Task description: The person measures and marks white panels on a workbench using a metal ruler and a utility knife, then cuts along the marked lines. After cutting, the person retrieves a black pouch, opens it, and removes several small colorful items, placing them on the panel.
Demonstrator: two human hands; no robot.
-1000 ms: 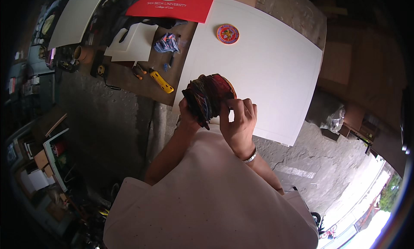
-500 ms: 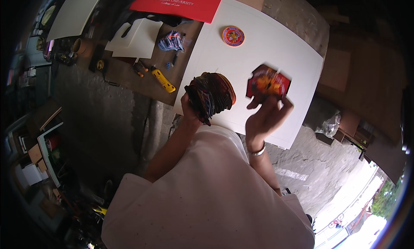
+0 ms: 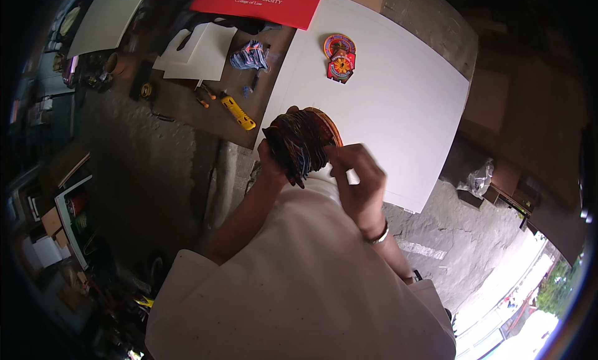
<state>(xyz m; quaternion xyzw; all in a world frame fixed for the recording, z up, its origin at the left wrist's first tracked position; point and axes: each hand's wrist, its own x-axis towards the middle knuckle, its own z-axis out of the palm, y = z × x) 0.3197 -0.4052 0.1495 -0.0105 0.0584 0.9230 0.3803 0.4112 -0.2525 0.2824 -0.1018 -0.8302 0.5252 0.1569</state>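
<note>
A thick stack of embroidered patches (image 3: 303,142), dark with coloured edges, is gripped in my left hand (image 3: 269,168) above the near edge of the white board (image 3: 398,104). My right hand (image 3: 362,180) is at the right side of this stack, thumb and forefinger bent together on the orange-rimmed patch at its end. Farther off on the board lies a round patch (image 3: 331,43) with an orange border. A red, angular patch (image 3: 341,67) with a yellow centre overlaps its lower part.
Left of the board, on a brown surface, are a yellow utility knife (image 3: 238,113), orange-handled pliers (image 3: 204,97), a bundle of striped pieces (image 3: 248,56) and off-white sheets (image 3: 202,51). A red folder (image 3: 258,8) covers the board's far left corner.
The red angular patch has gone from my right hand onto the board, against the round patch. My right hand has come back left to the stack.
</note>
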